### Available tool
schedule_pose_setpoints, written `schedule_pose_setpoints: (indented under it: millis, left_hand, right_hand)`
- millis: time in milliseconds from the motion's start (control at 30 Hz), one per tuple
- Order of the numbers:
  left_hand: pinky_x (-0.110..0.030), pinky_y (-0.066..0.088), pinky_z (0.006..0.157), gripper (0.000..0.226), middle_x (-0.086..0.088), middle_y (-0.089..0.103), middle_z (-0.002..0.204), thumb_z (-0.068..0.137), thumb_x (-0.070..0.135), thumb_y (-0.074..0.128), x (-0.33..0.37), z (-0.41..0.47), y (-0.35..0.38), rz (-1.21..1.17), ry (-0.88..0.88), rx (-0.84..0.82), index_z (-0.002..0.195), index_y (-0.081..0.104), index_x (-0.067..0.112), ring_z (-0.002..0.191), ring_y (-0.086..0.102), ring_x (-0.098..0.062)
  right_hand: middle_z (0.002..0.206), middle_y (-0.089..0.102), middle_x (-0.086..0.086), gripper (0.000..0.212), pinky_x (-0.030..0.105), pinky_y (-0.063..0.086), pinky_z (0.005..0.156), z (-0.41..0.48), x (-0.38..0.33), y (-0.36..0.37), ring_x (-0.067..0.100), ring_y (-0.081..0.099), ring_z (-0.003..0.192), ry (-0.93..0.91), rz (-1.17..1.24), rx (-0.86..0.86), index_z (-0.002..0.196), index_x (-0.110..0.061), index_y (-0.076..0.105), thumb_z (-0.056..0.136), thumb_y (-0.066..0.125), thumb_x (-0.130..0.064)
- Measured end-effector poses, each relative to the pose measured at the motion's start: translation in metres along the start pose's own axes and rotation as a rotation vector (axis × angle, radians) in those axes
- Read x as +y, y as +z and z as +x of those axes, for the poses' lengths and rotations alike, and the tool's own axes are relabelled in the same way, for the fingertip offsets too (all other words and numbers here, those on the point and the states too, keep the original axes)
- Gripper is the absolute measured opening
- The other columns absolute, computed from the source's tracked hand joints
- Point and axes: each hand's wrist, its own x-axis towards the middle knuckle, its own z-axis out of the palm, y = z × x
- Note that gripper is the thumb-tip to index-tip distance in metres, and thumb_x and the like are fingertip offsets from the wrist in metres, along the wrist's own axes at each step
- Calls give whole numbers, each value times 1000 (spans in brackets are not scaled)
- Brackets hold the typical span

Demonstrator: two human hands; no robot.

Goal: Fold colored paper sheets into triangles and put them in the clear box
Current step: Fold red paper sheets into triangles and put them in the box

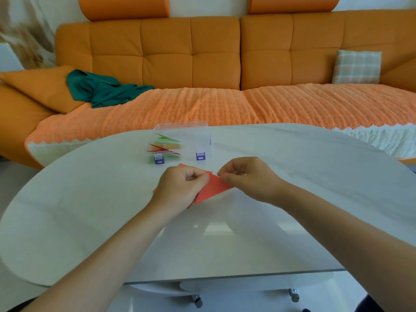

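While both hands are working near the middle of the white table (315,176), the red paper sheet (213,189) is lying on the tabletop, partly under them. The left hand (182,186) is resting on the sheet's left part with its fingers curled, thumb and forefinger apparently pinching the paper at its upper edge. The right hand (246,179) is pinching the same edge just beside it, its other fingers tucked in. Between the two hands a triangular part of the sheet is showing, its long edge running from lower left to upper right. Whether the fold is already creased cannot be told, since the hands are covering it. The clear box (203,127) is standing open on the table beyond the hands and slightly left, well apart from the sheet, and is already holding several folded triangles (163,146) in green, orange and red. It is lying nearer the left hand, so placing the piece calls for a forward reach away from the body.
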Motion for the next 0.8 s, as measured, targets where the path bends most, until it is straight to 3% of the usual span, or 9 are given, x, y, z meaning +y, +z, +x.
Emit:
schedule_pose_setpoints:
  millis: [133,267,367,500,567,667,733,800]
  left_hand:
    - [-30,54,71,19,10,74,71,89,23,70,5,-5,4,85,80,-59,71,77,25,72,71,-12]
    - [-25,45,60,28,7,67,58,89,24,70,4,-4,3,143,79,-79,61,70,23,53,56,-6]
    - [-27,46,59,25,0,69,62,87,18,67,5,-6,4,112,18,-120,63,67,13,58,61,-16]
    - [-13,44,47,22,-11,76,76,90,2,59,10,-7,1,-42,-80,-183,68,63,5,70,74,-21]
    - [-18,49,51,20,-9,76,77,90,2,59,9,-6,-3,-35,-92,-219,70,64,4,74,75,-23]
    - [-35,60,63,17,-5,76,73,89,3,59,2,-3,-12,70,-61,-234,73,66,2,68,73,-22]
    - [-42,60,68,18,-1,74,69,88,10,60,-2,1,-18,121,1,-159,72,68,10,61,68,-19]
    - [-40,57,73,13,6,73,74,87,29,66,-4,5,-21,112,67,-51,75,70,24,66,66,-14]
  right_hand:
    - [79,75,-4,9,23,51,65,-1,-2,8,4,63,69,-60,40,33,82,-23,76,90,73,-27]
    - [74,71,-9,12,23,50,65,-1,-2,10,5,60,67,-83,2,39,79,-25,74,90,70,-23]
    - [73,68,-11,16,27,53,66,-3,-3,13,7,60,66,-95,-30,52,78,-25,71,91,64,-19]
    - [75,69,-6,20,23,47,60,2,-3,8,9,57,65,-40,90,156,76,-23,69,93,62,-18]
    - [79,71,-1,20,23,48,61,6,-1,3,9,58,67,2,133,229,77,-21,71,94,62,-19]
    - [81,70,-1,19,17,45,56,8,-1,-5,8,58,66,51,178,280,81,-19,72,97,61,-22]
    - [80,70,-4,19,13,44,54,9,-3,-10,6,59,65,62,201,274,83,-19,73,97,62,-24]
    - [79,71,-5,18,14,44,57,10,-5,-9,4,59,65,65,198,234,83,-20,73,97,63,-25]
